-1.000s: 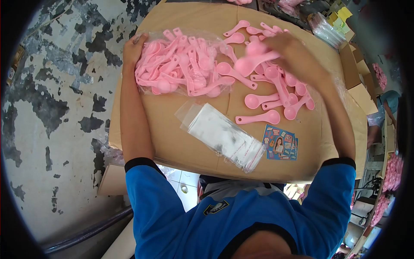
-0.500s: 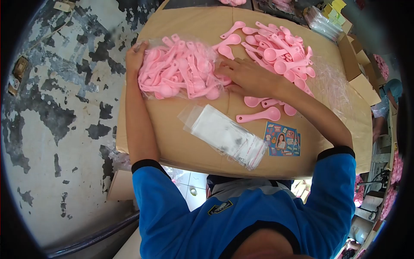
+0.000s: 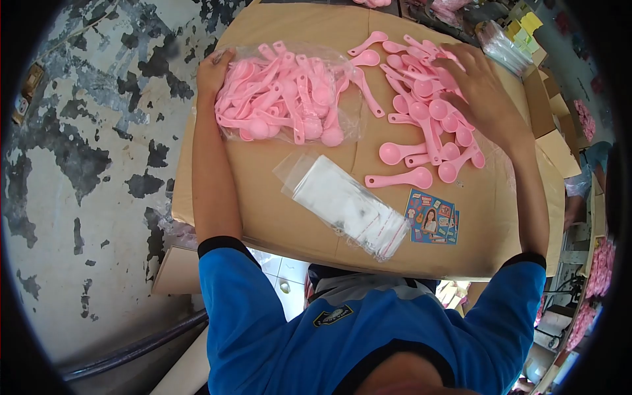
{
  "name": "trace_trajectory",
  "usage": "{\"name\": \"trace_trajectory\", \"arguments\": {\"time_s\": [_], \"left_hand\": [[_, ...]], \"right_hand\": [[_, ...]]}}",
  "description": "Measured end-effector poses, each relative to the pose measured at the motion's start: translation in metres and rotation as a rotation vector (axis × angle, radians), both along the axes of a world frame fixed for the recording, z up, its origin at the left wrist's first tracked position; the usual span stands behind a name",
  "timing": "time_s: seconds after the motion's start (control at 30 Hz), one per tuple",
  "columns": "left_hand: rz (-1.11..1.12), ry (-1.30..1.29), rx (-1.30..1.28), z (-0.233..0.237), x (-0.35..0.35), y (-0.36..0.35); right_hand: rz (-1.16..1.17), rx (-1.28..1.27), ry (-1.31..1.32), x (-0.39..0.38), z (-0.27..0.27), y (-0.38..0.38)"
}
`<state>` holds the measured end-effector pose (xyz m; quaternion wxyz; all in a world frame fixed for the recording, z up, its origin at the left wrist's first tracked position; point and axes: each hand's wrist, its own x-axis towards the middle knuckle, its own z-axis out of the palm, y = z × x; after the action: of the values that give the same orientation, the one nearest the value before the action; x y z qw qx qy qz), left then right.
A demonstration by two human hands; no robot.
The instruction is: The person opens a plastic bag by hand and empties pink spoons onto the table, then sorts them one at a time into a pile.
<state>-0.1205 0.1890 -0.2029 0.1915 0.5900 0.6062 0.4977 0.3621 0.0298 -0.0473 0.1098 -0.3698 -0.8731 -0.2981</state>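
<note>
My left hand (image 3: pixel 214 74) grips the upper left edge of a clear plastic bag (image 3: pixel 352 125) full of pink measuring spoons (image 3: pixel 273 89). My right hand (image 3: pixel 484 95) is over the right side of a loose heap of pink measuring spoons (image 3: pixel 421 112), its fingers spread and curving around the spoons there. Between bag and heap, one spoon (image 3: pixel 367 92) lies at the mouth side of the bag. A single spoon (image 3: pixel 401 178) rests nearer my body, below the heap.
A stack of clear plastic sleeves (image 3: pixel 349 204) lies in front of me, beside some printed cards (image 3: pixel 431 220). Brown paper covers the table (image 3: pixel 296 230). An open cardboard box (image 3: pixel 553 125) and wrapped plastic packs (image 3: pixel 503 46) stand at the right. Another person's arm (image 3: pixel 576 207) shows at far right.
My right hand has moved from the bag's right side to the far right of the heap, its fingers now spread. Some loose spoons have shifted. My left hand stays on the bag.
</note>
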Motion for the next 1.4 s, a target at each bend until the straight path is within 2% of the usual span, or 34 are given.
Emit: {"name": "trace_trajectory", "arguments": {"time_s": [0.03, 0.1, 0.17, 0.23, 0.33, 0.53, 0.73, 0.93, 1.07, 1.1, 1.2, 1.3, 1.4], "left_hand": [[0.008, -0.002, 0.003, 0.0, 0.002, 0.0], [0.026, -0.006, 0.013, 0.002, 0.004, -0.002], [0.008, -0.001, 0.005, 0.003, 0.004, -0.004], [-0.004, -0.004, 0.004, 0.002, 0.002, -0.002], [0.001, -0.008, 0.005, -0.001, -0.001, 0.003], [-0.004, -0.022, -0.011, -0.001, 0.0, -0.002], [0.005, 0.005, 0.06, -0.001, -0.001, 0.001], [0.002, -0.017, 0.056, -0.005, -0.001, 0.004], [0.015, -0.003, 0.034, 0.0, 0.001, 0.0], [0.017, 0.002, 0.031, 0.002, 0.003, -0.002], [0.013, -0.029, 0.01, 0.006, 0.007, -0.006], [0.027, -0.009, 0.036, 0.007, 0.008, -0.008], [0.013, -0.041, 0.019, 0.004, 0.005, -0.004]], "right_hand": [[0.052, -0.157, 0.108, -0.004, -0.011, 0.002], [0.144, -0.676, 0.189, -0.03, -0.028, 0.012], [0.356, -0.598, 0.223, -0.07, -0.057, 0.019], [0.459, -0.24, 0.149, -0.103, -0.081, 0.041], [0.296, -0.408, -0.078, -0.122, -0.091, 0.063], [0.476, -0.32, 0.092, -0.091, -0.082, 0.055], [0.511, -0.35, 0.237, -0.057, -0.049, 0.017], [0.418, -0.216, 0.28, -0.011, -0.016, -0.003], [0.159, -0.205, 0.324, 0.02, -0.003, 0.002], [0.106, -0.131, 0.289, 0.022, -0.004, 0.005], [0.019, -0.148, 0.136, 0.023, -0.011, -0.002], [0.115, -0.64, 0.213, -0.008, -0.009, -0.007], [0.276, -0.731, 0.288, -0.053, -0.034, 0.005]]}}
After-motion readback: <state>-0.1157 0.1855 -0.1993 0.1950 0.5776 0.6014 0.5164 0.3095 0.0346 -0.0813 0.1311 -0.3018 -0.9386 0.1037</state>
